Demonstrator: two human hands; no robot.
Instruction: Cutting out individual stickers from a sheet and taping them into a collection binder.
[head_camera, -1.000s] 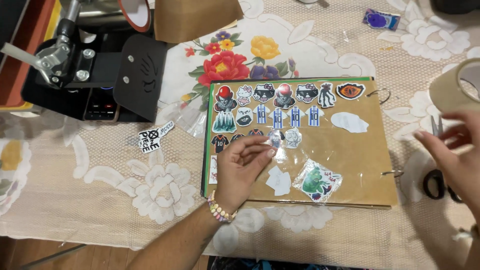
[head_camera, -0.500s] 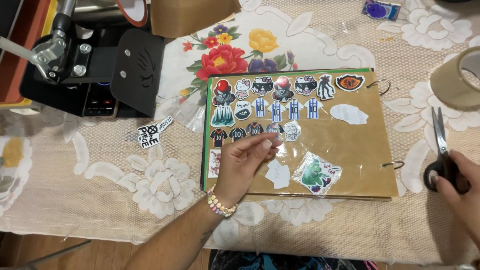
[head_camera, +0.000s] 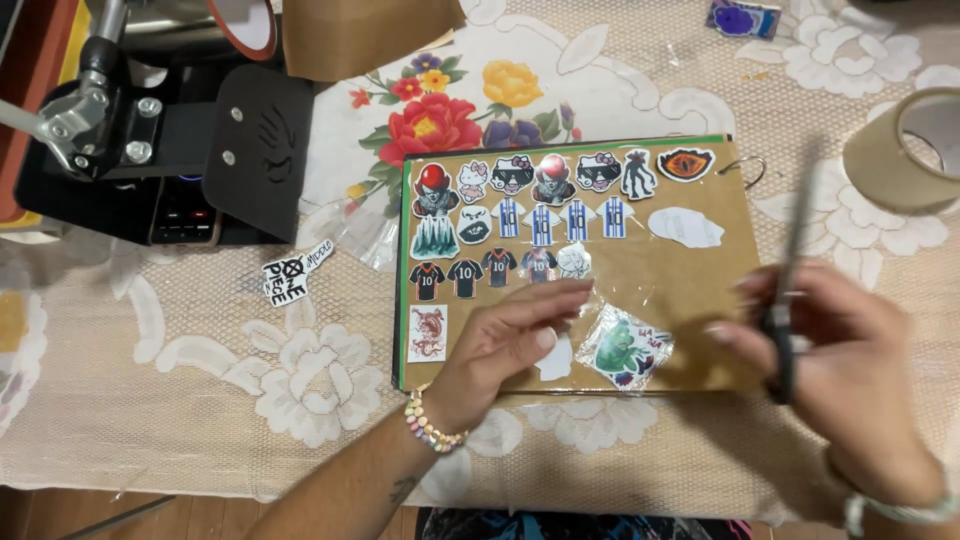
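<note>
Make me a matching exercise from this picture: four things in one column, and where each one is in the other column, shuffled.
Things:
1. scissors
2. roll of tape
3. green monster sticker
4. press machine

Places:
A. on the brown board, near its lower edge
B. top left of the table
C. in the right hand
D. right edge of the table, on the lace cloth

Pairs: 1-C, 2-D, 3-A, 4-B
</note>
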